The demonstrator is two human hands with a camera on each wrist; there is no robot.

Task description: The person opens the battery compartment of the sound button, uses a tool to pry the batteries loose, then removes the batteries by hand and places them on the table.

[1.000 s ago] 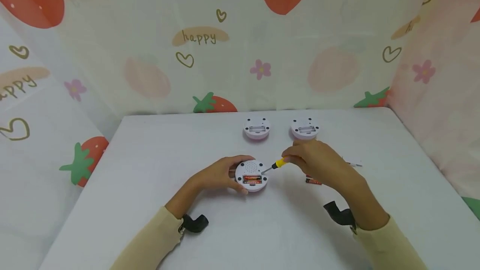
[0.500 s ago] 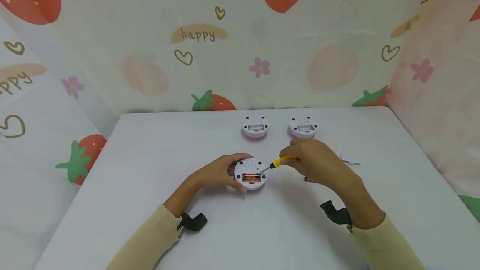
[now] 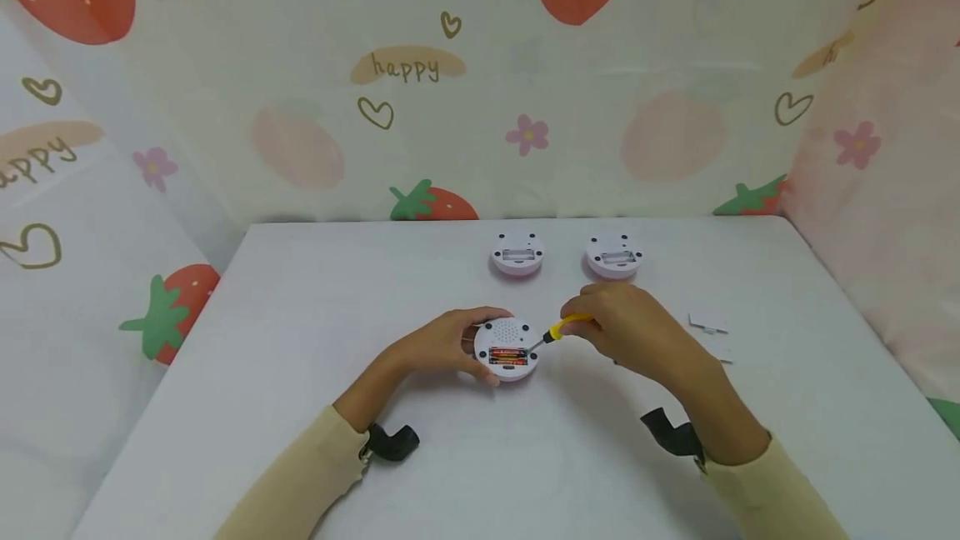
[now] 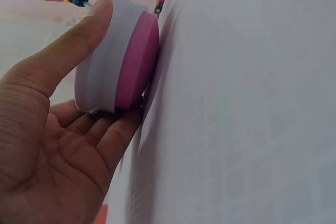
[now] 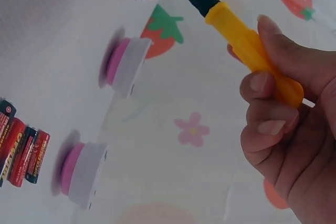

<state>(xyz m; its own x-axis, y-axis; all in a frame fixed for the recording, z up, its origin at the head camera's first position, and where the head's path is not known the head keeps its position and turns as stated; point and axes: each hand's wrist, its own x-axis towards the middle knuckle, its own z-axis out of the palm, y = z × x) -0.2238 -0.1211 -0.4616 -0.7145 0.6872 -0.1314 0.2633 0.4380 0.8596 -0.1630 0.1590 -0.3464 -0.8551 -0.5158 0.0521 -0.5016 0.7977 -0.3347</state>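
Note:
A round white device with a pink underside lies in the middle of the table, its speckled back and battery compartment facing up. Red batteries fill the compartment. My left hand grips the device from the left; the left wrist view shows the thumb along its rim and the fingers around the pink side. With my right hand I hold a yellow-and-black screwdriver, fingers curled around the handle. Its metal tip meets the right end of the compartment; whether a screw sits there is too small to tell.
Two similar devices, the left one and the right one, stand at the back with bare battery compartments. Several loose batteries lie near my right hand. Small white pieces, perhaps covers, lie to its right.
The head view has shifted slightly. My right hand has turned the screwdriver handle a little while its tip stays at the compartment's right end. My left hand keeps its hold on the device.

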